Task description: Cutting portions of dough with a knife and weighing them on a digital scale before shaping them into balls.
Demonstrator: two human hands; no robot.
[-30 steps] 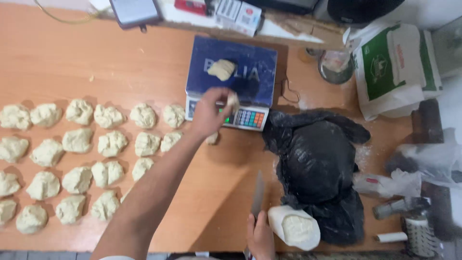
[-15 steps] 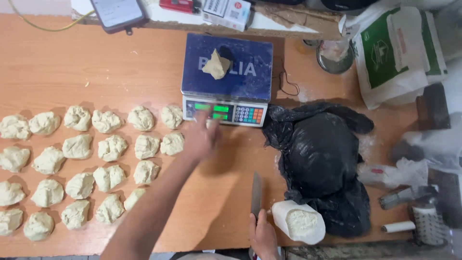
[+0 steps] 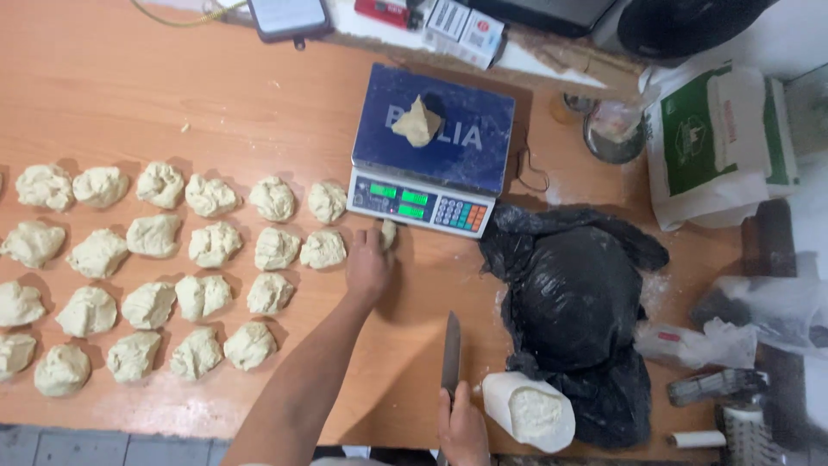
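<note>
Left hand [image 3: 369,266] had dropped from the keypad edge of the blue scale [image 3: 431,151] to the table just in front of it, fingers closed around a small dough scrap [image 3: 389,233]. One trimmed dough piece [image 3: 417,122] sat alone on the scale's platform, unmoved over the last second. Right hand [image 3: 461,427], well in front of the scale, gripped the knife [image 3: 450,354], blade pointing towards it, beside the dough log [image 3: 528,412]. Rows of portions [image 3: 216,246] lay left of the scale; judged one more being adjusted for weight
</note>
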